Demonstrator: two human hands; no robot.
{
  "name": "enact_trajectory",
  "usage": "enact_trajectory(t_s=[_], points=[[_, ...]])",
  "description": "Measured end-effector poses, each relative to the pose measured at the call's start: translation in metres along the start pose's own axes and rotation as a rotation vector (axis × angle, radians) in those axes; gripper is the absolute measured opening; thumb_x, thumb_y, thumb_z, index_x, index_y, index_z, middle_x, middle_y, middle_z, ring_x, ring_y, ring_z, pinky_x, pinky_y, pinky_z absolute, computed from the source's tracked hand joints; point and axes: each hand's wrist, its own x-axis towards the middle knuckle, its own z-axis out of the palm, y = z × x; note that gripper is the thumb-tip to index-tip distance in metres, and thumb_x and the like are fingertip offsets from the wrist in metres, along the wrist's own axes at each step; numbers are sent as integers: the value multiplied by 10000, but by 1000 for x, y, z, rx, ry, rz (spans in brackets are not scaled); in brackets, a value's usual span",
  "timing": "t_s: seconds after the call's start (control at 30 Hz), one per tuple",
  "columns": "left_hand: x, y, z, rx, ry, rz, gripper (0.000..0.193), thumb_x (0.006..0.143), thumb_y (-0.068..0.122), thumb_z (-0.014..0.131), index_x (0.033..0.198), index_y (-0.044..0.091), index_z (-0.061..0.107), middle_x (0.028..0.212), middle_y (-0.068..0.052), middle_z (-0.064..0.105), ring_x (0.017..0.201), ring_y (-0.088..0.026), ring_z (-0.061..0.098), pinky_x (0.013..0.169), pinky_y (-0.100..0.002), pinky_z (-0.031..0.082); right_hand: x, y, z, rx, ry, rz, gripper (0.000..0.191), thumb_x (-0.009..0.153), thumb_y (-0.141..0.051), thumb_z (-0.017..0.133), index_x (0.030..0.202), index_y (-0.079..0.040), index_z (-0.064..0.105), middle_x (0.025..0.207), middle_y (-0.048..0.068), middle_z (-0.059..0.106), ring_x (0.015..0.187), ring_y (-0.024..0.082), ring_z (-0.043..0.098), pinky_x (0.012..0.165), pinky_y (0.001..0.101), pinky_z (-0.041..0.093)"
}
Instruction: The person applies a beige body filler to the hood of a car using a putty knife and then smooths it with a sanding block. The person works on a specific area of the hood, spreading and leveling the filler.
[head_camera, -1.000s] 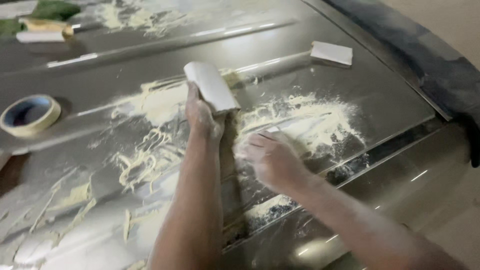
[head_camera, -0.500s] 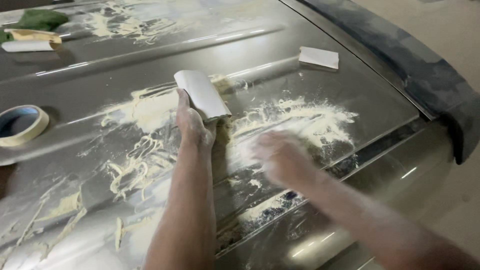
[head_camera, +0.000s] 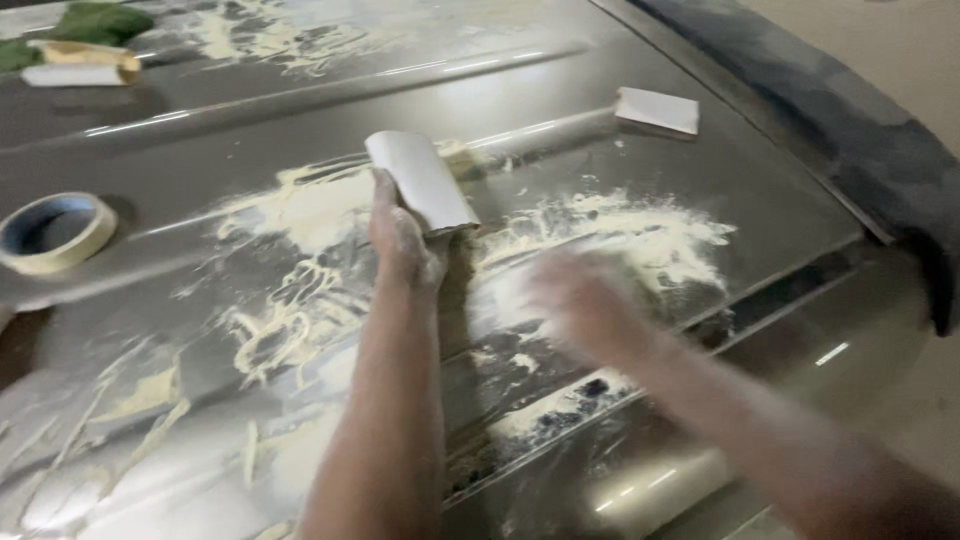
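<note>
My left hand (head_camera: 402, 240) grips a white sanding block (head_camera: 422, 180), wrapped in pale paper, held up over a grey metal car panel (head_camera: 300, 110) smeared with yellowish filler and dust. My right hand (head_camera: 580, 300) is blurred with motion, fingers spread, flat over the dusty filler patch (head_camera: 640, 235) to the right of the block. It holds nothing.
A roll of masking tape (head_camera: 52, 232) lies at the left edge. A second white block (head_camera: 657, 110) rests at the upper right. A green cloth (head_camera: 95, 22) and a small white and yellow tool (head_camera: 78, 62) sit at the far left top. A dark trim edge (head_camera: 850, 130) runs along the right.
My right hand has swept across the dusty patch, from near the left hand out to the right. My left hand keeps hold of the sanding block.
</note>
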Motion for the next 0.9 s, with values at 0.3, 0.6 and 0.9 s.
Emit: enact_trajectory(t_s=[0.3, 0.6, 0.9], points=[[5, 0, 14, 16, 63, -25, 567, 1027, 496, 449, 1358, 46, 542, 1185, -168, 659, 958, -327, 677, 763, -513, 602, 1, -35, 1, 27, -50, 229, 398, 972, 24, 525, 854, -242, 797, 916, -35, 780, 931, 99, 716, 1043, 389, 524], [-2, -1, 9, 70, 55, 2, 580, 1038, 493, 420, 1429, 69, 482, 1280, -147, 643, 1087, -318, 666, 847, -483, 602, 8, 11, -69, -439, -281, 151, 358, 972, -39, 534, 908, -285, 786, 1096, 15, 753, 949, 156, 664, 876, 410, 562], [-5, 0, 11, 38, 16, -51, 616, 1018, 517, 402, 1411, 54, 503, 1222, -176, 654, 1004, -345, 677, 783, -508, 603, -7, -14, -3, -116, -8, -26, 317, 899, 23, 530, 1018, -140, 775, 1065, 59, 760, 1074, 203, 670, 1050, 433, 487]])
